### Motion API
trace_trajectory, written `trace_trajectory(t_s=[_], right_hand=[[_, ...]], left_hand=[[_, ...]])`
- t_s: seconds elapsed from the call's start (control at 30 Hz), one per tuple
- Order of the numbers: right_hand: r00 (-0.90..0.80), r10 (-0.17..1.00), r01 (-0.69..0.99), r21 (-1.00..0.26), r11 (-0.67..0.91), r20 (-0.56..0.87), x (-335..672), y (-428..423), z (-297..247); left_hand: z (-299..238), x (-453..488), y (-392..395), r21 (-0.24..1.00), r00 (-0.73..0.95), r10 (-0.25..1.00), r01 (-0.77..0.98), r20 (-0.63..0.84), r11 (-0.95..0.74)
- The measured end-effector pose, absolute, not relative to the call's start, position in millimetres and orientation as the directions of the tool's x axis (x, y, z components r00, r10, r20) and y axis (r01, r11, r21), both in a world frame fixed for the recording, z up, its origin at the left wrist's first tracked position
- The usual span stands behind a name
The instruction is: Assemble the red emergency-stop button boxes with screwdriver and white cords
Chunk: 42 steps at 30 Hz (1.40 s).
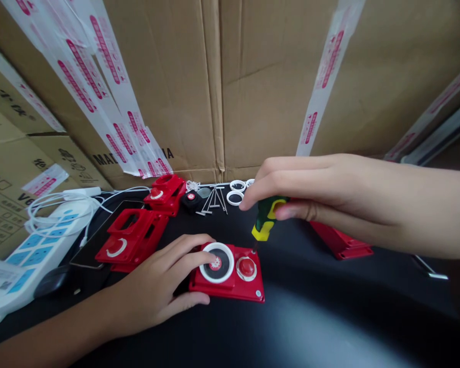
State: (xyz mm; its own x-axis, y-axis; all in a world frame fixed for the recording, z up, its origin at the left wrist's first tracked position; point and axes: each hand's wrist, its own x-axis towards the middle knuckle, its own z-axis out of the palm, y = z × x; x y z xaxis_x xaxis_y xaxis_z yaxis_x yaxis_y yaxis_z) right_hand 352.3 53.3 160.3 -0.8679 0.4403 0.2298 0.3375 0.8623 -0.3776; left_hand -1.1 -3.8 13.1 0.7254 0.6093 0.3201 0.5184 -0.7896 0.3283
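Note:
My left hand grips the left end of a red plastic plate assembly lying on the black table. A fingertip rests on its black disc, which has a white ring around it. To the right of the disc sits a red dome with a white rim. My right hand is closed around a green and yellow screwdriver, held nearly upright. The tool's tip points down at the plate's far right corner; whether it touches the screw there I cannot tell.
Red assemblies stand to the left, and another red part lies under my right arm. White rings and metal pins lie by the cardboard box. A white power strip with cables is at far left.

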Motion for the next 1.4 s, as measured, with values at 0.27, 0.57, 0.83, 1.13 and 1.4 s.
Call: trace_trajectory(t_s=[0.27,0.57,0.83,1.13,1.4], right_hand=[[-0.771,0.571,0.545,-0.172,0.821,0.281,334,43,160],[-0.609,0.704,0.781,0.123,0.612,0.364,324,42,157],[-0.721,0.619,0.632,-0.07,0.772,0.31,328,54,157],[-0.803,0.563,0.462,-0.391,0.796,0.197,341,52,161],[-0.816,0.532,0.434,-0.367,0.823,0.227,335,45,163]], left_hand=[[9,-4,-3,0.34,0.724,0.612,0.516,0.317,-0.786],[9,-3,-4,0.319,0.733,0.607,0.522,0.308,-0.791],[11,-3,-4,0.304,0.743,0.594,0.515,0.309,-0.802],[11,-3,-3,0.291,0.738,0.592,0.518,0.323,-0.804],[8,-4,-3,0.283,0.736,0.596,0.526,0.321,-0.802]])
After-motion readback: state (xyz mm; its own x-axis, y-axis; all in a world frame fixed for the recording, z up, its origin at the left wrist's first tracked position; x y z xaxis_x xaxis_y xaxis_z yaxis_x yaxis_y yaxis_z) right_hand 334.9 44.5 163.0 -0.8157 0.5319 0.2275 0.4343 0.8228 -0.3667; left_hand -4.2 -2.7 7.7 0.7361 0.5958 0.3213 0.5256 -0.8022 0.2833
